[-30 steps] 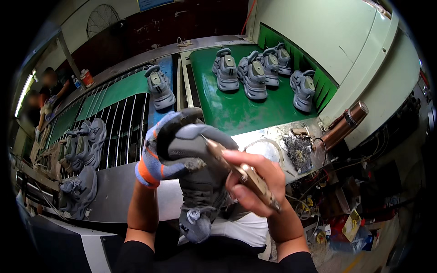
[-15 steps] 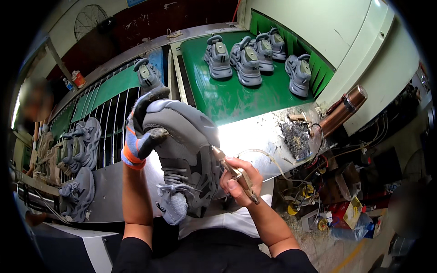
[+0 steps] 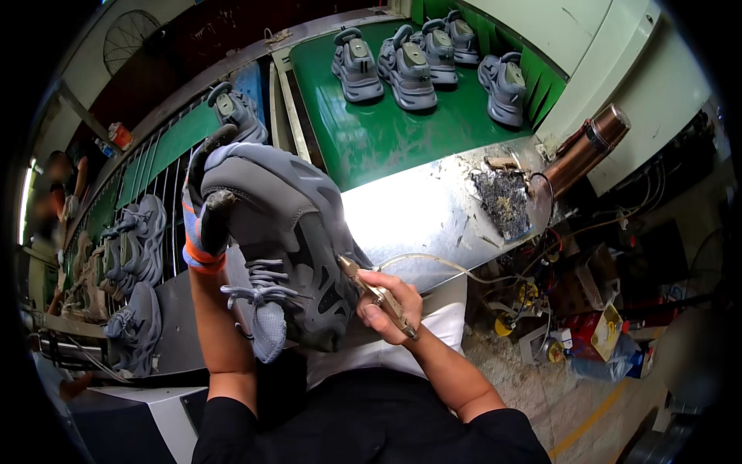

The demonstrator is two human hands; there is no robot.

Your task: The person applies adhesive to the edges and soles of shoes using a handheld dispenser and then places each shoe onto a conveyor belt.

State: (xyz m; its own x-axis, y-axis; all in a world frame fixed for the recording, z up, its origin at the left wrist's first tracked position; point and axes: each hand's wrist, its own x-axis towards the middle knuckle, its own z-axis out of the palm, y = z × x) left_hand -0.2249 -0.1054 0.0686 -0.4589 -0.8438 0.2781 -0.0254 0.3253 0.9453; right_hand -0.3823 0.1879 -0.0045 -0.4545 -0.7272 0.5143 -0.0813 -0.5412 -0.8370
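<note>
While blue-orange-gloved left hand (image 3: pixel 210 216) clamps chunky grey sneaker (image 3: pixel 286 224), axis far-left to near-right, bare right hand (image 3: pixel 406 300) grips brass-coloured metal tool (image 3: pixel 380 295), nozzle sneaker's right.

— What can't you make out of the gloved left hand (image 3: pixel 196 213)?
— Its palm; the grey shoe (image 3: pixel 305 267) covers it, and that shoe's far side is turned from view.
— And the metal tool (image 3: pixel 382 298)?
— The right hand (image 3: pixel 403 294) covers part of its body and hides the near end of the pale hose (image 3: pixel 444 261); whether the tip touches the shoe, I can't tell.
— Farther back?
— The glove partly covers a second shoe (image 3: pixel 239 112); on the green belt (image 3: pixel 332 127), one shoe (image 3: pixel 438 54) is partly blocked by its neighbour (image 3: pixel 406 73).
— The edges?
— The black shirt (image 3: pixel 363 417) runs off the bottom; the co-worker (image 3: pixel 62 182) at far left is small and blurred.
</note>
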